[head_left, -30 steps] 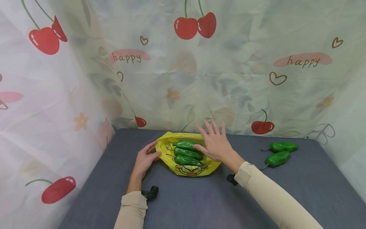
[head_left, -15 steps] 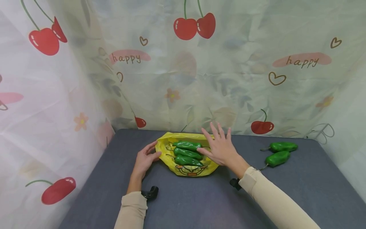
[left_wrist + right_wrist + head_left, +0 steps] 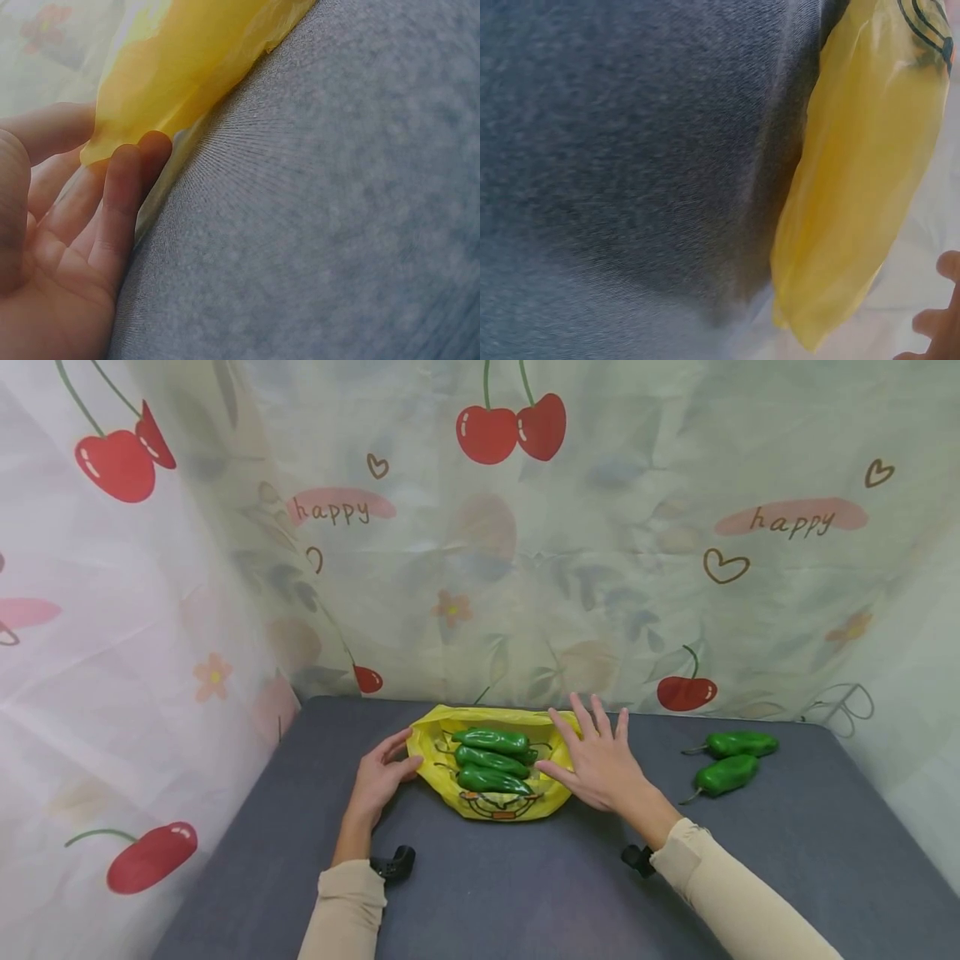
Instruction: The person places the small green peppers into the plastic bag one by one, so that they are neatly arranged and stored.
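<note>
A yellow plastic bag [image 3: 468, 807] with a printed design lies spread on the table, its mouth facing up. Several green peppers [image 3: 491, 757] rest side by side in it, stems mostly to the left. My left hand [image 3: 381, 778] pinches the bag's left edge between thumb and fingers; the left wrist view shows the yellow film [image 3: 172, 67] between them. My right hand [image 3: 600, 768] is over the bag's right end, fingers spread and holding nothing. Only its fingertips [image 3: 932, 322] enter the right wrist view, beside the bag [image 3: 859, 187].
Two more green peppers, one behind [image 3: 742, 744] and one in front [image 3: 727, 775], lie at the right of the dark grey table [image 3: 480, 893]. A printed curtain [image 3: 525, 568] rises behind the table and along its left side.
My right hand has moved right, from over the peppers in the bag to its right end, uncovering more of them. The left hand keeps its place at the bag's left edge.
</note>
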A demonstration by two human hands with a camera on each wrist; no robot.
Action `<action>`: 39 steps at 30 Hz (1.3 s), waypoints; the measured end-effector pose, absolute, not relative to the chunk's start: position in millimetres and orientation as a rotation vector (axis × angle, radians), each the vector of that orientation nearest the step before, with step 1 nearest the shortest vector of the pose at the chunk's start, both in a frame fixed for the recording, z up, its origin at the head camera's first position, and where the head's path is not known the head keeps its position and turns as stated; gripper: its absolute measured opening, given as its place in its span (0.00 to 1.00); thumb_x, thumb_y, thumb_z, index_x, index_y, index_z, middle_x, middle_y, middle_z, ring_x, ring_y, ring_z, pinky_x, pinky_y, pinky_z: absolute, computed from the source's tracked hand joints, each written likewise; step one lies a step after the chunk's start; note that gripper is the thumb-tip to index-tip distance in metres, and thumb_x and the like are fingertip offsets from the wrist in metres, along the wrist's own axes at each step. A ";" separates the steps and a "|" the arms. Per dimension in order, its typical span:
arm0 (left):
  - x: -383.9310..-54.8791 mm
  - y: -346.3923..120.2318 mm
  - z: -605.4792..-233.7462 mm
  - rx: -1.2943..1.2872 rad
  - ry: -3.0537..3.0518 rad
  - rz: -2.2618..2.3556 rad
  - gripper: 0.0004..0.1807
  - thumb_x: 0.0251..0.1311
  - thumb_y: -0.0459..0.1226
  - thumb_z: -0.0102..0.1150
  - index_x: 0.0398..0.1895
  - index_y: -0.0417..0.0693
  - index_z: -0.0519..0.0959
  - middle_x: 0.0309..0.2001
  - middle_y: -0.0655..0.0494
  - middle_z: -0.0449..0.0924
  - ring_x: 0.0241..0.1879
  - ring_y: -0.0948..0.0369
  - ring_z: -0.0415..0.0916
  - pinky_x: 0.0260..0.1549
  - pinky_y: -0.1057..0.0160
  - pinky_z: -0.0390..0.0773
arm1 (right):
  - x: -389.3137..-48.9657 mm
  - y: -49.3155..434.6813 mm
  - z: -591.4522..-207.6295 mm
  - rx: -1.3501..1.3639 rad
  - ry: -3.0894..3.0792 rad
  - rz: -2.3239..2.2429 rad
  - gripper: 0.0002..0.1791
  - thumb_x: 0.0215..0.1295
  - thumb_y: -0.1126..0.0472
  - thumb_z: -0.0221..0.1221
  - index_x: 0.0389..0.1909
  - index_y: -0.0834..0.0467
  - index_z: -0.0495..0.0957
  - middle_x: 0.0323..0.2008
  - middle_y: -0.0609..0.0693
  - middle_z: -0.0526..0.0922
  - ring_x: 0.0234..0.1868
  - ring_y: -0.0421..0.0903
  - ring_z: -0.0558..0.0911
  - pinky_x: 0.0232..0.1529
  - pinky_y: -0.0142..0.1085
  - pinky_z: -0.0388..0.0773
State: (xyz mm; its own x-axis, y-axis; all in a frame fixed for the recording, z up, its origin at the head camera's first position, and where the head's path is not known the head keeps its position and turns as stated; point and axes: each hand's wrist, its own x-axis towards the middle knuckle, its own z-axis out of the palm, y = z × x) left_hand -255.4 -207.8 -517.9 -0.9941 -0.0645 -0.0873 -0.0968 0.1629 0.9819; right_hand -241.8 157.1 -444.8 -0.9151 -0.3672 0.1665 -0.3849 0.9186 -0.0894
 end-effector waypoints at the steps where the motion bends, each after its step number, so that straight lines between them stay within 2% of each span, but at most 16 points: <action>1: -255.1 -208.0 -518.1 -0.167 2.374 2.009 0.32 0.63 0.43 0.70 0.70 0.65 0.73 0.73 0.53 0.70 0.56 0.55 0.82 0.49 0.61 0.87 | -241.2 158.8 -445.7 0.572 -2.937 0.189 0.49 0.69 0.24 0.47 0.83 0.43 0.48 0.83 0.59 0.42 0.82 0.68 0.43 0.72 0.78 0.37; 11: -254.2 -209.7 -519.7 -0.177 2.363 2.012 0.32 0.63 0.43 0.70 0.71 0.64 0.73 0.74 0.51 0.70 0.57 0.55 0.82 0.49 0.61 0.87 | -237.7 175.8 -458.1 0.530 -2.923 0.244 0.48 0.69 0.25 0.48 0.82 0.46 0.52 0.83 0.60 0.45 0.82 0.69 0.44 0.72 0.78 0.36; 20: -255.0 -208.0 -518.1 -0.175 2.371 2.004 0.32 0.63 0.43 0.70 0.71 0.63 0.73 0.74 0.52 0.70 0.58 0.53 0.82 0.50 0.60 0.87 | -231.1 198.2 -461.9 0.459 -2.942 0.257 0.49 0.69 0.27 0.51 0.82 0.48 0.52 0.82 0.62 0.44 0.81 0.71 0.44 0.72 0.78 0.34; 28: -256.0 -204.3 -520.2 -0.173 2.368 2.025 0.33 0.62 0.43 0.71 0.71 0.62 0.73 0.74 0.50 0.70 0.54 0.55 0.84 0.49 0.61 0.87 | -227.4 220.9 -464.1 0.402 -2.962 0.259 0.50 0.68 0.25 0.49 0.82 0.49 0.52 0.82 0.63 0.44 0.80 0.72 0.43 0.71 0.79 0.33; 39: -255.3 -207.2 -518.0 -0.160 2.376 2.016 0.32 0.63 0.44 0.70 0.71 0.64 0.73 0.73 0.53 0.71 0.55 0.55 0.83 0.49 0.60 0.87 | -220.8 252.1 -465.6 0.355 -2.983 0.266 0.51 0.68 0.25 0.49 0.82 0.52 0.52 0.82 0.65 0.43 0.80 0.74 0.43 0.69 0.81 0.31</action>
